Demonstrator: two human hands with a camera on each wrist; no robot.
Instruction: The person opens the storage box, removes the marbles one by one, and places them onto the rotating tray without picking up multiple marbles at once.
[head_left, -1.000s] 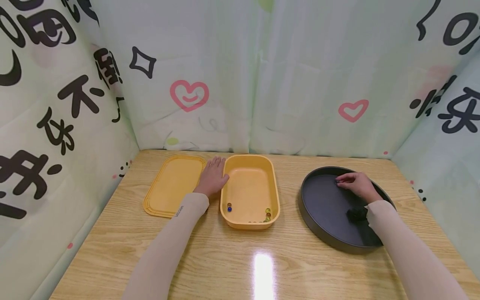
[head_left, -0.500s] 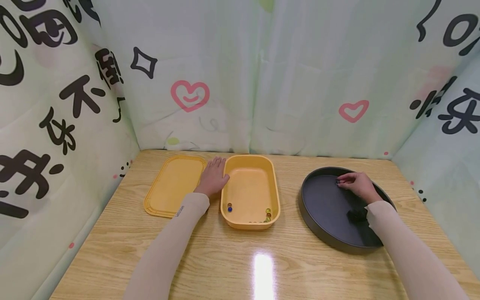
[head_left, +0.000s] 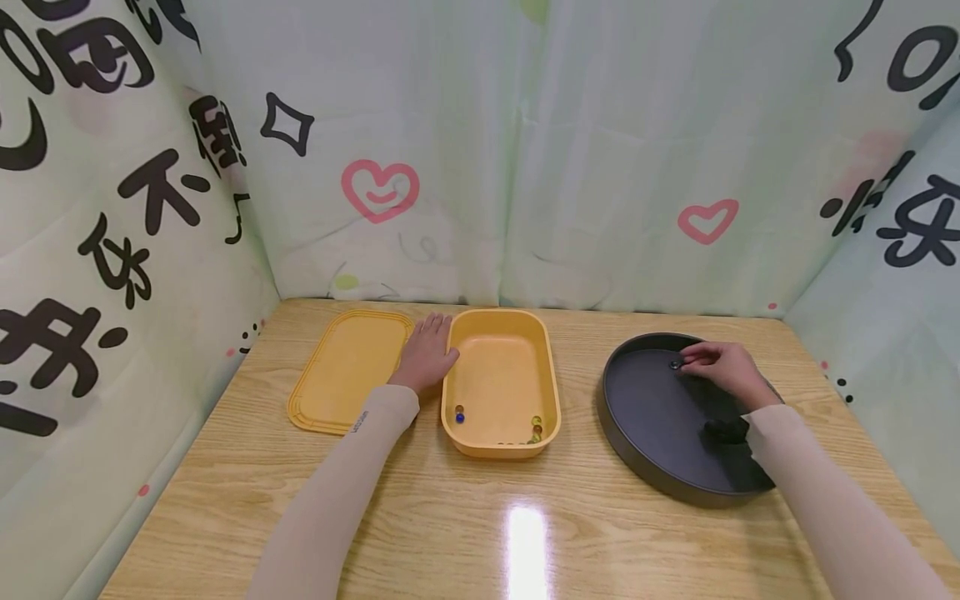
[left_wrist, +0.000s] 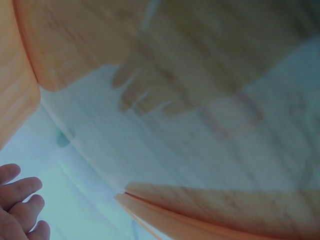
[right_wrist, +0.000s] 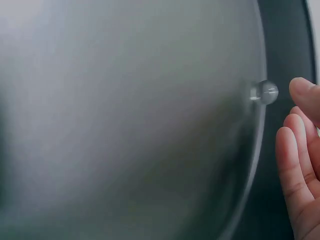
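Hanging over the far part of the round black pan (head_left: 652,417), toward the right edge of the wooden desk (head_left: 420,525), the right hand (head_left: 723,368) has its fingers loosely bent and released, just apart from 1 clear glass marble (right_wrist: 268,92) where the pan's floor meets its wall. Near the desk's far edge, the left hand (head_left: 427,354) lies straight-fingered, its thumb at the left rim of the yellow box (head_left: 498,375). Inside, 1 blue marble (head_left: 460,418) and 1 brown marble (head_left: 459,408) lie by the near left corner, amber marbles (head_left: 537,429) by the near right; a yellow lid (head_left: 345,367) lies toward the desk's far left corner.
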